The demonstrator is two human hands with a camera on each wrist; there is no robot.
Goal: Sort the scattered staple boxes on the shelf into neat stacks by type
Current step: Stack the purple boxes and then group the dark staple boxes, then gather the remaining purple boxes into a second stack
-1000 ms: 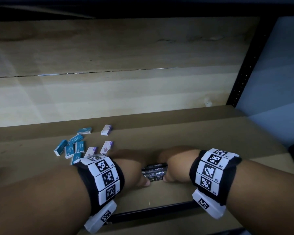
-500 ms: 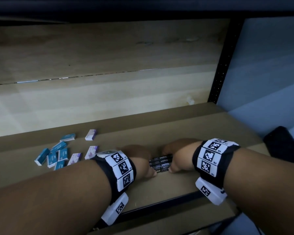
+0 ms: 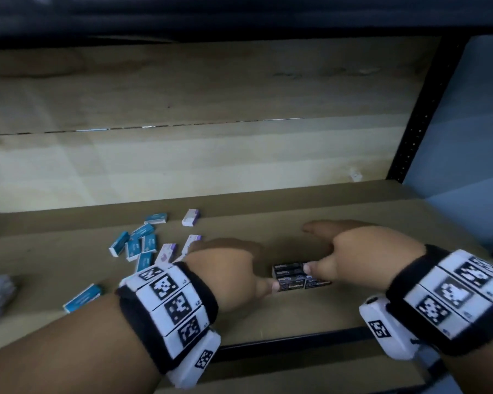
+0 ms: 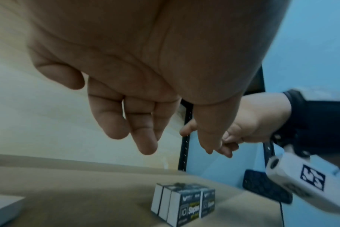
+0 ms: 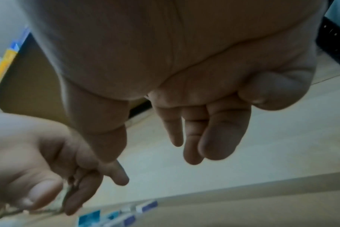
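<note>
Both hands hover over the shelf (image 3: 268, 322) with nothing in them: the left hand (image 3: 225, 271) and the right hand (image 3: 362, 257) have loose, released fingers (image 4: 144, 138) on either side of the black staple boxes (image 3: 299, 277), a tidy block near the shelf's front edge. The blue staple boxes (image 3: 138, 245) and purple-and-white staple boxes (image 3: 191, 217) lie scattered toward the left, one blue box (image 3: 81, 298) apart near the front. The likely risk is a wrist or sleeve brushing the black block on the reach leftward, knocking it askew. The shelf is brown board on a black metal frame (image 3: 416, 120), with pale wood panelling (image 3: 182, 160) behind and a blue wall (image 3: 481, 123) on the right.
</note>
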